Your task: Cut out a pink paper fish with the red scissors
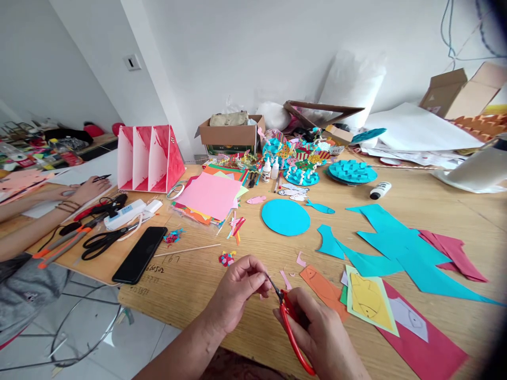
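My right hand [320, 332] is closed round the handles of red scissors [291, 327], whose blades point up toward my left hand. My left hand [237, 290] is pinched shut at the scissor tips on something too small to make out. Both hands hover over the near edge of the wooden table [198, 285]. Small pink paper scraps [285, 278] lie just beyond the blades. An orange paper fish [322, 287] and a yellow fish on a green sheet [370, 301] lie to the right of my hands.
A blue paper disc [285, 217], blue offcuts [396, 248], a pink paper stack [209, 195], a black phone [140, 254] and black scissors [103, 241] lie on the table. Another person's arms [47, 206] rest at the left. Boxes and glue bottles stand behind.
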A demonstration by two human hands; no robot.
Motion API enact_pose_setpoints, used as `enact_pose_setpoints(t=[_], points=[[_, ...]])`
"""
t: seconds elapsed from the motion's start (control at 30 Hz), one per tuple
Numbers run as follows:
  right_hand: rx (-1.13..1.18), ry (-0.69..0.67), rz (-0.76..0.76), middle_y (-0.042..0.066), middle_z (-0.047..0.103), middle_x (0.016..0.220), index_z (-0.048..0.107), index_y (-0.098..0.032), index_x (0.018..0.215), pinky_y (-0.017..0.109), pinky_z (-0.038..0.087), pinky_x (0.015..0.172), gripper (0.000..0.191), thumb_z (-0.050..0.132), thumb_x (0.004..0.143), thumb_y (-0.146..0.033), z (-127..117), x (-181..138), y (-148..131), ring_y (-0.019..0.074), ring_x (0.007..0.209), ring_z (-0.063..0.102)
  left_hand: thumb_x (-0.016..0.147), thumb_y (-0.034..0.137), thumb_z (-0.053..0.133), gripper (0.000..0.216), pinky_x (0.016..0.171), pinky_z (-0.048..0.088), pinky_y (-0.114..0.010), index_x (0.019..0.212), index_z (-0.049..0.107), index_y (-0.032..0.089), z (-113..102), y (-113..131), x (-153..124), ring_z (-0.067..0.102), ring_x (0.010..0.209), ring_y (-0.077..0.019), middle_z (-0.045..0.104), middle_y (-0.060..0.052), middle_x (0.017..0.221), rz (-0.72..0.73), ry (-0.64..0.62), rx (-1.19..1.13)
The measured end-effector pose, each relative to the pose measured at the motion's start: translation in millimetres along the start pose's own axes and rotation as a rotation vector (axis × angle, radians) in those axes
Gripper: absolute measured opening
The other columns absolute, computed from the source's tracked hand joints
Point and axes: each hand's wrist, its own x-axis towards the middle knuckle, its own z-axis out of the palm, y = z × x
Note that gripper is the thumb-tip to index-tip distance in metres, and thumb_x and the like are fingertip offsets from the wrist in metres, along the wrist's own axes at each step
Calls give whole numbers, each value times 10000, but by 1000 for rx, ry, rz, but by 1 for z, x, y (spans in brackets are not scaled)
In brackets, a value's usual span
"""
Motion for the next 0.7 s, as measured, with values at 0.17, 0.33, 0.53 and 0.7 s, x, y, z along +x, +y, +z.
enact_pose_setpoints(t=[0.17, 0.33, 0.53, 0.7], points=[[-3, -6, -19, -52, 461, 480, 434, -212, 636, 171, 345, 397, 269, 444, 843, -384, 0, 0, 0, 96, 409, 389, 723, 266, 619, 146, 594, 384, -231, 697, 535, 149, 0, 0, -1, 526, 578, -109, 575, -2, 609, -4, 5, 1], [26, -2, -14, -56, 454, 482, 433, -212, 640, 171, 331, 395, 256, 446, 839, -374, 1, -1, 1, 96, 408, 383, 734, 261, 610, 139, 599, 388, -234, 704, 531, 150, -1, 0, -1, 525, 578, -108, 569, -2, 610, -8, 4, -14], [59, 17, 13, -67, 406, 480, 412, -216, 622, 168, 333, 394, 266, 460, 828, -378, 2, 1, 1, 96, 416, 363, 765, 283, 577, 146, 604, 403, -242, 742, 543, 143, -1, -6, -1, 516, 613, -108, 559, -12, 661, -6, -14, -120], [49, -6, 27, -72, 390, 479, 401, -217, 621, 168, 331, 396, 297, 458, 827, -424, 1, 1, 2, 93, 417, 355, 728, 277, 624, 162, 600, 395, -235, 711, 535, 143, 3, -6, -2, 506, 596, -102, 566, -9, 648, -2, 17, -65]])
